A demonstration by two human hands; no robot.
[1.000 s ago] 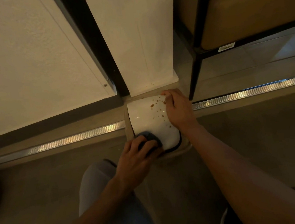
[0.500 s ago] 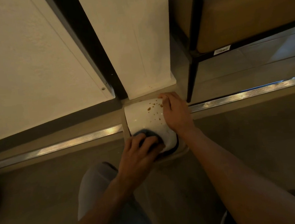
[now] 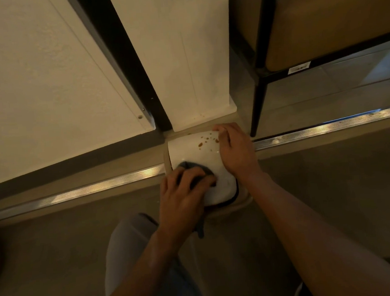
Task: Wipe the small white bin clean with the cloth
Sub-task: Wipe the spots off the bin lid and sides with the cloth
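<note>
Lying tipped bin (image 3: 195, 151), rim nearest, cloth (image 3: 195, 175)

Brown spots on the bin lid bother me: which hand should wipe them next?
Left hand, probably: it already presses the cloth onto the white bin, below the brown spots. The right hand steadies the bin's edge.

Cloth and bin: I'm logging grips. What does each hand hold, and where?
Left hand grips the bunched dark cloth, pressing it on the bin top. Right hand holds the bin's right side, fingers at its far edge.
</note>
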